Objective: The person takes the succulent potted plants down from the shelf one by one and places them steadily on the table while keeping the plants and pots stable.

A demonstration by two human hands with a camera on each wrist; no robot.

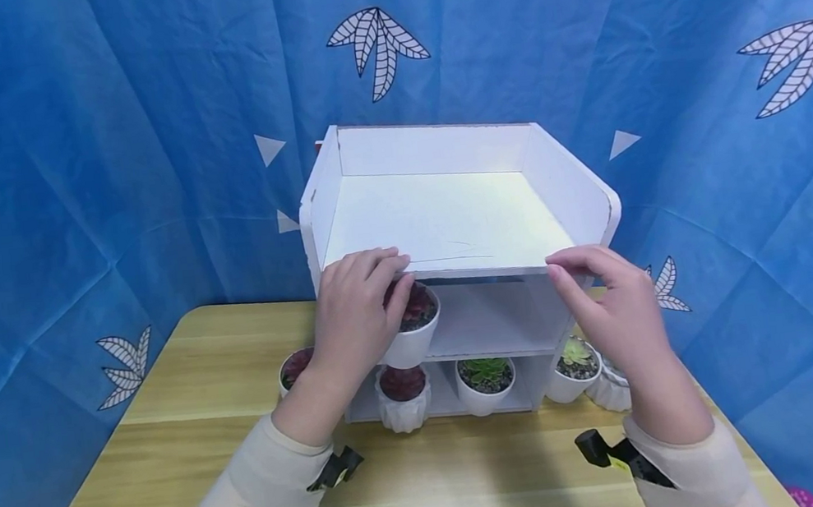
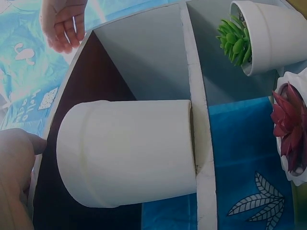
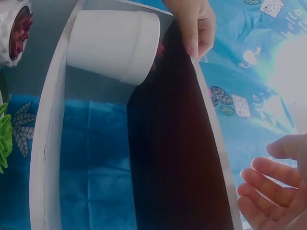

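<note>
A white wooden shelf unit (image 1: 440, 217) stands on the table, its tray-like top facing up. My left hand (image 1: 360, 308) rests at the left of the top board's front edge, with the thumb (image 3: 192, 45) right at that edge. Below it, a white pot (image 2: 129, 153) with a dark red succulent (image 1: 418, 308) sits on the middle shelf, partly hidden by the hand. My right hand (image 1: 616, 302) is at the right end of the same edge. Its fingers (image 3: 268, 184) are loosely bent, with nothing between them.
On the bottom level stand a faceted white pot with a red succulent (image 1: 402, 386) and a pot with a green succulent (image 1: 484, 373). More potted plants flank the unit: a red one (image 1: 294, 368) left, a pale green one (image 1: 577, 355) right. Blue patterned cloth (image 1: 143, 149) hangs behind.
</note>
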